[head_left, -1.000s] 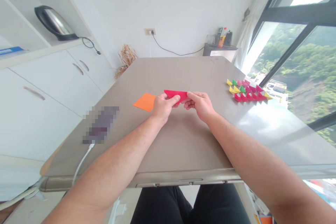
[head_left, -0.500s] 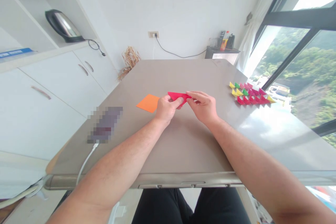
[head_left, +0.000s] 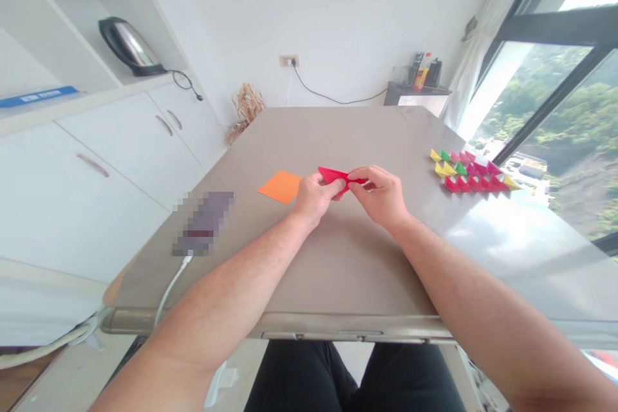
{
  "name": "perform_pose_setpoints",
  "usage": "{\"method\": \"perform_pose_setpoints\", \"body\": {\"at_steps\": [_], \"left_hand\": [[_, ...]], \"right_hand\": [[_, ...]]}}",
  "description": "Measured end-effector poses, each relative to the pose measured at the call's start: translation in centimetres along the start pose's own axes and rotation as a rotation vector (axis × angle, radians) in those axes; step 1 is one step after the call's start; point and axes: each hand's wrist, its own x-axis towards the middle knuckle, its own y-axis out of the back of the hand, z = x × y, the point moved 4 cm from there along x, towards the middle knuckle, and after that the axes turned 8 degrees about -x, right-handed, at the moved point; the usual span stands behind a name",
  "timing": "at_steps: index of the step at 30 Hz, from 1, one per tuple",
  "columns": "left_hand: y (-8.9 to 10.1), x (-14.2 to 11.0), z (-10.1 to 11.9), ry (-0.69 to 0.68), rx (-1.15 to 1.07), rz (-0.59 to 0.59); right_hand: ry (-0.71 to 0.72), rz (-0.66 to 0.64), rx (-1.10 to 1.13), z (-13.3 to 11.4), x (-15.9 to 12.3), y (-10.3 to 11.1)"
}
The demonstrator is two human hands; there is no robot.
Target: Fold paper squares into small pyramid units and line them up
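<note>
A folded red paper piece (head_left: 332, 175) is held just above the grey table (head_left: 338, 257), near its middle. My left hand (head_left: 313, 196) pinches its left end with thumb and fingers. My right hand (head_left: 383, 196) is closed over its right end, fingers pressed together on the fold. An orange paper square (head_left: 280, 186) lies flat on the table just left of my left hand. A cluster of several small folded paper pieces (head_left: 468, 170) in red, pink, yellow and green sits at the right side of the table.
A phone (head_left: 205, 232) with a white cable lies at the table's left front. White cabinets stand to the left with a kettle (head_left: 131, 46) on the shelf. A large window is on the right. A small stand with bottles (head_left: 425, 71) is behind the table.
My right hand has slid left along the red paper and closed over more of it, so less red shows. The view has shifted slightly to the left.
</note>
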Motion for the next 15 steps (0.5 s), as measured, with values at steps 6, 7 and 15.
{"method": "perform_pose_setpoints", "body": {"at_steps": [6,7,15], "left_hand": [[-0.24,0.00,-0.37,0.005,-0.009,-0.111],[-0.26,0.01,-0.42,0.007,-0.016,-0.123],[-0.37,-0.16,-0.05,0.027,-0.055,-0.142]], "right_hand": [[-0.275,-0.132,0.213,0.79,0.17,-0.21],[-0.291,-0.132,0.234,0.84,0.20,-0.20],[-0.321,-0.164,0.277,0.97,0.20,-0.02]]}}
